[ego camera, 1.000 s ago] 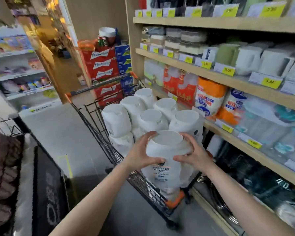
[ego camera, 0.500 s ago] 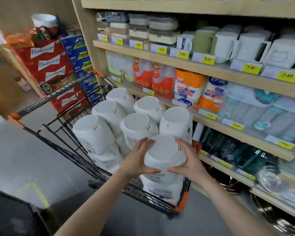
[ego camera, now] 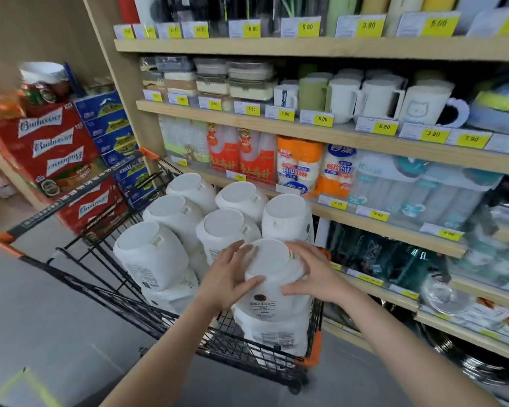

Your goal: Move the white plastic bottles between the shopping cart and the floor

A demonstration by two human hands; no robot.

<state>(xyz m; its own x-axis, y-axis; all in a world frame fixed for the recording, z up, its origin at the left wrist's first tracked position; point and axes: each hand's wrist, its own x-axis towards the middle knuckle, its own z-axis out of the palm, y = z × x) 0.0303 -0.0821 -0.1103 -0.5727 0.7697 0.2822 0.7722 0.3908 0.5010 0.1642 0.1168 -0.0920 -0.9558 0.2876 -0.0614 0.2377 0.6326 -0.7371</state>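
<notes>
Gripping near bottle (ego camera: pixel 272 277): left hand (ego camera: pixel 228 277), right hand (ego camera: pixel 316 274) | cart (ego camera: pixel 313 327) corner | aisle floor (ego camera: pixel 56 312) left

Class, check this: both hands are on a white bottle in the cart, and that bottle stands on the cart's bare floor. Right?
Not quite. The head view shows both hands, left and right, on a bottle in the cart, but it stands on another bottle.

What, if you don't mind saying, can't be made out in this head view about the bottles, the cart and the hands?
- Held bottle: its lower end, hidden behind the bottle below and the cart mesh.
- Lower bottle layer: count unclear, covered by the top bottles.
- Bottle labels: print too small.
- Left hand and right hand: palms hidden against the bottle.
- Cart wheels: mostly hidden by the forearms.
</notes>
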